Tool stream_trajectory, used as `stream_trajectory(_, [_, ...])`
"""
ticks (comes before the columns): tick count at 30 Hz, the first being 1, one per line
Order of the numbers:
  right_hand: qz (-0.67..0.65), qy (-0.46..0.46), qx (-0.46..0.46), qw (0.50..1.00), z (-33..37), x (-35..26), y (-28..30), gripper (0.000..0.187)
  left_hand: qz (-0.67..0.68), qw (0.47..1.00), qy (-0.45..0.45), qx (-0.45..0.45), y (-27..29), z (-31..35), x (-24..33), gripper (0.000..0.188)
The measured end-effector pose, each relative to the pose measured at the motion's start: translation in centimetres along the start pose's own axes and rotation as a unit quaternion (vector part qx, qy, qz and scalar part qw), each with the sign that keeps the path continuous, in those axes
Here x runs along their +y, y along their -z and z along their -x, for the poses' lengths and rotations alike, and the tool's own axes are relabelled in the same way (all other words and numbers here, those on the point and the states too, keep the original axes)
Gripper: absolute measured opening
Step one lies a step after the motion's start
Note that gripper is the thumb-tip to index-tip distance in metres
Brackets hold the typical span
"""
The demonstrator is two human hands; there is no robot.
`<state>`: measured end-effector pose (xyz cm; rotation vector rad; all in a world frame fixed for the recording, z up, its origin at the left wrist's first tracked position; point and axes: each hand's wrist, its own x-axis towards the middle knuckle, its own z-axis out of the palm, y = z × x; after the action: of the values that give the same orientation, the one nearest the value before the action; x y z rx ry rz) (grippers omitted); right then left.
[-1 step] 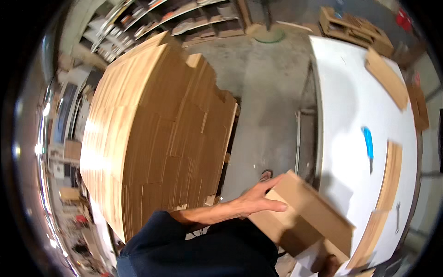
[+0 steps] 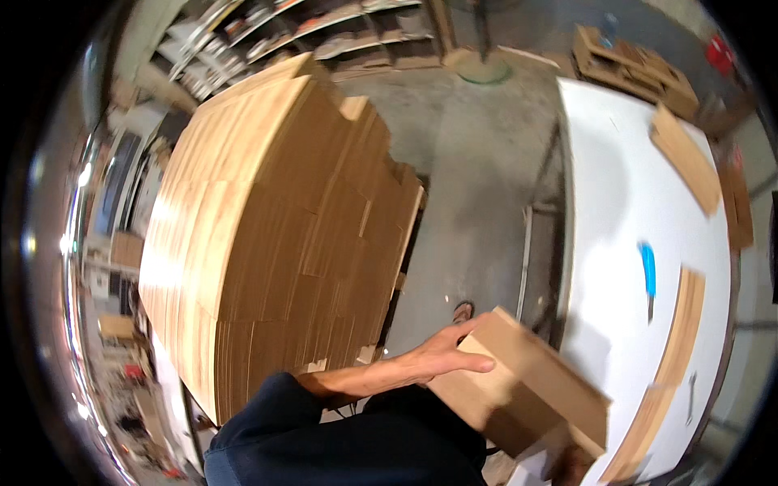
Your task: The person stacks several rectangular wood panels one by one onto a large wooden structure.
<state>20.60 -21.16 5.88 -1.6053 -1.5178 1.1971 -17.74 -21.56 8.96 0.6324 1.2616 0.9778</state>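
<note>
My left hand (image 2: 450,355) grips the upper left end of light wooden boards (image 2: 535,374), its thumb lying on top and the other fingers mostly hidden behind the edge. The boards slant down to the right, close to my body, and two long faces of them show. At their lower right end, in shadow, my right hand (image 2: 574,468) is partly visible against the wood; its fingers are hard to make out. The boards are beside the near left edge of a white-topped table (image 2: 604,243).
A tall stack of wooden boards (image 2: 284,243) stands on a pallet at the left. On the table lie a blue-handled knife (image 2: 647,267), a wrench (image 2: 691,398), wooden strips (image 2: 681,324) and a loose board (image 2: 685,158). Shelves (image 2: 324,32) stand at the back; concrete floor (image 2: 454,178) runs between.
The view has shifted a little, so the table and its tools appear lower. The boards and both hands appear slightly left and lower, with the same hold.
</note>
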Motion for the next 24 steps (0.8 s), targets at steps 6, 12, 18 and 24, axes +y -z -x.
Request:
stream_trajectory(6, [0.096, 0.036, -0.304, 0.947, -10.6, -5.4, -11.3, 0.043, 0.165, 0.973, 0.088, 0.136, 10.9, 1.1, -5.1, 0.076])
stream_trajectory(12, [0.014, -0.126, -0.369, 0.921, -18.6, -12.6, -20.9, 0.059, 0.188, 0.960, 0.092, 0.189, 16.5, 2.8, 5.7, 0.064])
stream_trajectory(18, [-0.014, -0.200, -0.387, 0.900, -27.1, -17.0, -26.6, 0.078, 0.205, 0.947, 0.052, 0.242, 21.3, -2.0, 8.3, 0.062])
stream_trajectory(24, [-0.003, -0.254, -0.406, 0.878, -38.2, -22.9, -34.9, 0.085, 0.232, 0.933, 0.034, 0.271, 27.2, -11.1, 10.9, 0.065])
